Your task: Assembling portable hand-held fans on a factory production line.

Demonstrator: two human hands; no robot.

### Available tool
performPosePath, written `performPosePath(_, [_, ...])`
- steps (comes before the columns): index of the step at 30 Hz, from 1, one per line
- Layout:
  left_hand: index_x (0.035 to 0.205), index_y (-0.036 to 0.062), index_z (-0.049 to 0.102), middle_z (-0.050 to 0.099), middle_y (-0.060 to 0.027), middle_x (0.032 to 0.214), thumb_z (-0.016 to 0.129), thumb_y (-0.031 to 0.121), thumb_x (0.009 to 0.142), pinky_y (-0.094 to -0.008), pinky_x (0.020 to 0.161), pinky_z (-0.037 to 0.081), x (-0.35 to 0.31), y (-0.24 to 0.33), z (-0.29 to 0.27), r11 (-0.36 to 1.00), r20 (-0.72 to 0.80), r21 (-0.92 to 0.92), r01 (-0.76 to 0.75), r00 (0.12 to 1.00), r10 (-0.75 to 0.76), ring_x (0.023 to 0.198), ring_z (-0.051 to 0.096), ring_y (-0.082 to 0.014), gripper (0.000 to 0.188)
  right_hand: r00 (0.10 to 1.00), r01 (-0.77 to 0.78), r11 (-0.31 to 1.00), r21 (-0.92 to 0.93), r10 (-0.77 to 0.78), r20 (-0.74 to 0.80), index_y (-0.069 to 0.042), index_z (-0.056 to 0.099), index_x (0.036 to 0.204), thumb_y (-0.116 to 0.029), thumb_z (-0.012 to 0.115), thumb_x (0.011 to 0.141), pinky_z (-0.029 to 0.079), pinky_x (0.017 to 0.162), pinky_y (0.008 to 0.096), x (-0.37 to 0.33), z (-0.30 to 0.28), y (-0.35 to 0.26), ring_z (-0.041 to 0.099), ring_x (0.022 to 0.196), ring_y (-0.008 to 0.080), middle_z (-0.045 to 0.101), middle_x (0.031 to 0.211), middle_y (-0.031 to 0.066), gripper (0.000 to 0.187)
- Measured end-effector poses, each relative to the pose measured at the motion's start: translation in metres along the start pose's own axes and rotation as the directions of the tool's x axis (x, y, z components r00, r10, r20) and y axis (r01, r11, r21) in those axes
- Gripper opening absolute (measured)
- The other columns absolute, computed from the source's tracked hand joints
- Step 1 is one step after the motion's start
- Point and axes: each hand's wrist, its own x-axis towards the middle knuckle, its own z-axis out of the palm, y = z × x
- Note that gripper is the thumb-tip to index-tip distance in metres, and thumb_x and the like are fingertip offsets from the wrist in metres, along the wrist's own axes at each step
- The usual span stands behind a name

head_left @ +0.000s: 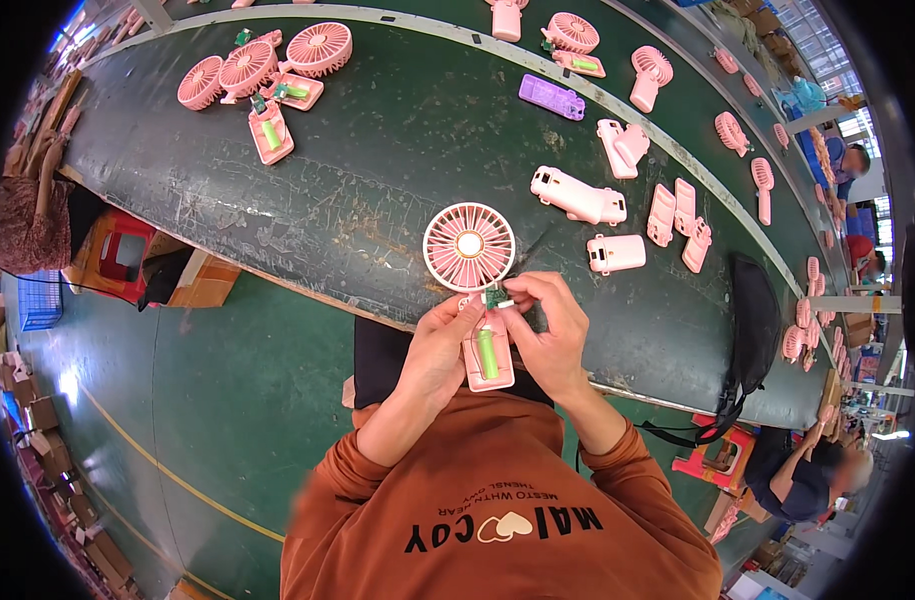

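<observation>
A pink handheld fan [485, 248] is in front of my body at the table's near edge, its round head away from me. Its handle is opened up, baring a light green battery [489, 353] in the pink half-shell [475, 378]. My left hand [438, 348] grips the handle from the left, thumb just below the fan head. On the right side, my right hand [551, 335] pinches at a small green circuit board [495, 297] between head and handle. A small white part shows beside its fingertips; the exact hold is partly hidden.
Loose pink handle shells [618, 252] lie right of the fan, near a purple shell [552, 97]. Fans with exposed boards [248, 68] lie at the far left. A conveyor with pink fans [651, 77] runs behind. A black bag [753, 330] hangs over the right edge.
</observation>
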Motion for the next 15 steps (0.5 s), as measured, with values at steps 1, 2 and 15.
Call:
performPosePath(1, [0.103,-0.0008,0.057,0.063,-0.006,0.092,0.043,0.01,0.096,-0.0253,0.073,0.053,0.0,-0.001,-0.001,1.0,-0.001,0.001,0.0,1.0,0.0,0.08,0.062,-0.0116,0.02,0.998,0.059,0.997,-0.043,-0.059,0.006,0.001,0.061,0.086,0.009,0.07,0.066,0.048,0.061,0.026,0.0,0.0,0.003,0.058,0.07,0.0175,0.061,0.089,0.0098,0.023])
performPosePath(2, [0.103,-0.0008,0.058,0.063,-0.0059,0.092,0.044,0.011,0.096,-0.0251,0.073,0.052,-0.001,-0.002,-0.003,1.0,0.009,-0.005,0.0,1.0,0.0,0.08,0.062,-0.0115,0.02,0.993,0.118,0.989,-0.085,-0.117,0.014,0.001,0.061,0.086,0.009,0.07,0.066,0.048,0.061,0.0263,0.0,0.0,0.005,0.058,0.07,0.0179,0.061,0.087,0.0097,0.023])
performPosePath(15, [0.103,-0.0027,0.059,0.062,-0.0078,0.097,0.048,0.012,0.093,-0.0284,0.076,0.051,0.002,0.01,-0.004,0.997,0.003,-0.051,0.066,0.998,-0.066,0.087,0.06,-0.0128,0.021,0.92,0.282,0.939,-0.2,-0.204,0.335,0.0,0.063,0.085,-0.001,0.068,0.07,0.046,0.071,0.0335,-0.002,-0.019,-0.003,0.058,0.082,0.0248,0.064,0.088,0.0075,0.016])
